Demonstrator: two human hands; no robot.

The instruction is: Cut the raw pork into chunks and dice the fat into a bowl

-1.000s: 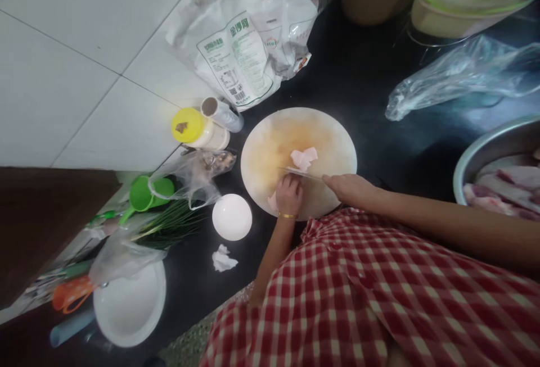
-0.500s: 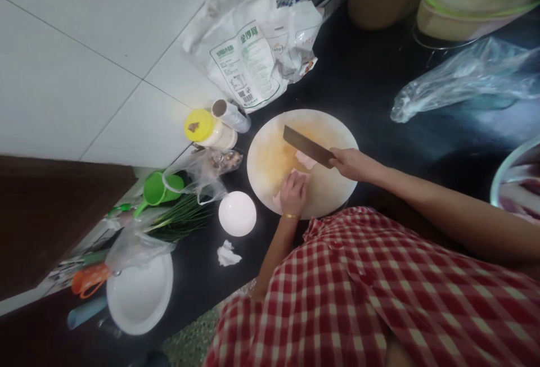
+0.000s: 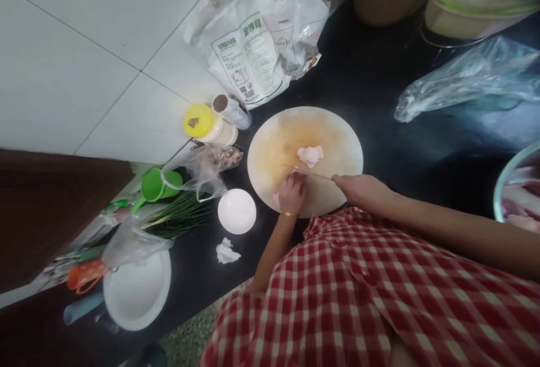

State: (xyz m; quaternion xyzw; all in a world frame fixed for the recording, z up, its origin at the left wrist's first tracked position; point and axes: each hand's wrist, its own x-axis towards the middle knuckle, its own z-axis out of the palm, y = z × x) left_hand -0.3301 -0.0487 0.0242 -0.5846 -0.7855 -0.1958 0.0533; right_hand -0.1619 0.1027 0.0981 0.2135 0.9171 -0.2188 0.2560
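On a round, pale cutting board point(image 3: 337, 131) with yellow-brown stains, my left hand point(image 3: 292, 191) presses down with curled fingers on a pale pink piece of meat, mostly hidden beneath it. My right hand point(image 3: 360, 190) is wrapped round the handle of a broad-bladed kitchen knife point(image 3: 314, 175). The blade appears nearly edge-on, its flat side hardly visible, right beside my left fingertips. Cut pale pink meat point(image 3: 311, 155) lies in a small heap on the board, just beyond the blade.
Left of the board stand a white bowl point(image 3: 237, 211), a yellow-lidded jar point(image 3: 199, 122), green onions point(image 3: 181, 215) and a larger white basin point(image 3: 137, 291). White packages point(image 3: 253, 58) lean at the wall. A bowl of meat point(image 3: 521, 187) sits far right, near a clear plastic bag point(image 3: 459, 83).
The knife has come down and toward me, from lying over the meat heap to beside my left fingers. The heap now shows uncovered. My left hand stays in about the same place.
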